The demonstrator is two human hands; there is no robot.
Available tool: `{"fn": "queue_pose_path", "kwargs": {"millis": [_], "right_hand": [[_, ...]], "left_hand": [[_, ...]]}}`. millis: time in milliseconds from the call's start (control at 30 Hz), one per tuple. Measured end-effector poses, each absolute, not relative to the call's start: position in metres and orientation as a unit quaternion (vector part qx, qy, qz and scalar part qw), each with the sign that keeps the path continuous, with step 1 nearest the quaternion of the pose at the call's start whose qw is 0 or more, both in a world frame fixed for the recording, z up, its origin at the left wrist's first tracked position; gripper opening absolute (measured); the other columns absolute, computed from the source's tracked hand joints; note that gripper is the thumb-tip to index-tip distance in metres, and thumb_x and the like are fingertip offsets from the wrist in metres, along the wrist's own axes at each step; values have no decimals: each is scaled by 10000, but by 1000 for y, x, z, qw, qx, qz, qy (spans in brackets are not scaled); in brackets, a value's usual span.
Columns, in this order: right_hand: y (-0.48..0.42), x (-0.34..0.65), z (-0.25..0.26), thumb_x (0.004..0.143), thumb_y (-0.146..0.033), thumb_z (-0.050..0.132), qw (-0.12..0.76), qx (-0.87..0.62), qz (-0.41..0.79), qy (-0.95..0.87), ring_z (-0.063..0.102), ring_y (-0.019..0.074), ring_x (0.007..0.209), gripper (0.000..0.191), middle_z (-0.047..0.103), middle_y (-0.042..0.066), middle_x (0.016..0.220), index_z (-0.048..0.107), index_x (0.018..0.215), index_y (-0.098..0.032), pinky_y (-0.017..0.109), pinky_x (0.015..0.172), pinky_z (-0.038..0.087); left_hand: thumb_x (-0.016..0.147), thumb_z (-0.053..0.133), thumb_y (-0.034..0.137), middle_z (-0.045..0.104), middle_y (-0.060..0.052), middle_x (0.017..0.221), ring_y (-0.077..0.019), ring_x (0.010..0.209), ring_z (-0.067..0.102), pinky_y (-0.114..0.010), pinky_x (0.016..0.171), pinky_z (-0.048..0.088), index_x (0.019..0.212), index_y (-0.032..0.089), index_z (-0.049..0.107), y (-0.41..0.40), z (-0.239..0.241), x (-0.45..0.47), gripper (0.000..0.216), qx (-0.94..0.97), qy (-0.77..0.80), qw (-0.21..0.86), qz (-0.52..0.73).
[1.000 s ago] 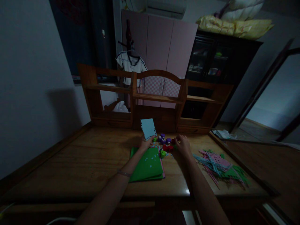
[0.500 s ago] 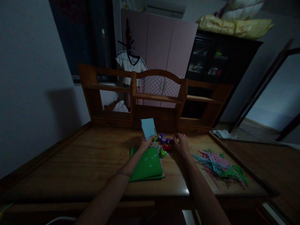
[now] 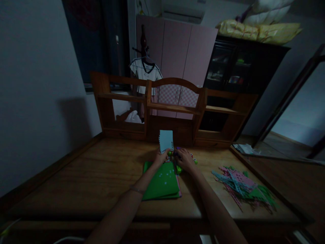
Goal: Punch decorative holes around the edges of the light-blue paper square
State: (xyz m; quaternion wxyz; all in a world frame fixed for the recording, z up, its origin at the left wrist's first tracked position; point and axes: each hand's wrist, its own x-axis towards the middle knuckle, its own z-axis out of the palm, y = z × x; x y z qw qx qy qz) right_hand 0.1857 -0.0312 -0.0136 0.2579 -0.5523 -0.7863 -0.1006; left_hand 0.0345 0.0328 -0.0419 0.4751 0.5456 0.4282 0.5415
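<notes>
My left hand (image 3: 160, 157) is closed on a pale blue sheet of paper (image 3: 166, 139), held up and edged with punched holes. Close by its thumb is a small green piece (image 3: 169, 153). My right hand (image 3: 186, 158) is just right of the paper, fingers curled down over a small purple craft punch (image 3: 178, 148), mostly covered by the hand. Another green punch (image 3: 179, 169) shows below the right fingers. Beyond the knuckles are a red punch (image 3: 191, 155) and a green punch (image 3: 195, 161) with white eye-like spots. Green sheets (image 3: 161, 181) lie under my left wrist, strewn with pale paper bits.
A heap of punched pink, blue and green paper strips (image 3: 243, 186) lies on the right of the wooden desk (image 3: 101, 173). Along the back stands a wooden shelf unit (image 3: 175, 107). A raised wooden edge (image 3: 261, 179) borders the right side.
My right hand has moved left toward the paper and now covers the purple punches. The blue sheet stands straighter in my left hand. The view has shifted slightly.
</notes>
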Motion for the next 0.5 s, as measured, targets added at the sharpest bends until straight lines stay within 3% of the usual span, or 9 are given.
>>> {"fn": "queue_pose_path", "kwargs": {"millis": [133,300,500], "right_hand": [[-31,188,-16,790,-200,512,262,-563,-101,-777,447,241,982,308,572,72,1002,546,1095,-230,341,841,328],[-28,189,-21,787,-277,559,269,-577,-109,-764,439,245,977,282,544,87,1006,570,1064,-223,340,830,340],[-27,189,-22,798,-375,566,268,-585,-99,-759,445,242,978,282,550,87,1016,579,1032,-219,337,822,344]], "left_hand": [[678,619,452,465,36,394,-89,328,420,-192,370,331,603,158,550,35,-44,35,310,546,421,461,559],[695,591,496,455,22,376,-88,332,427,-197,392,356,494,155,519,37,-47,34,401,559,440,453,537],[696,589,493,450,33,374,-80,331,418,-189,398,360,535,146,543,41,-52,36,385,557,438,457,537]]}}
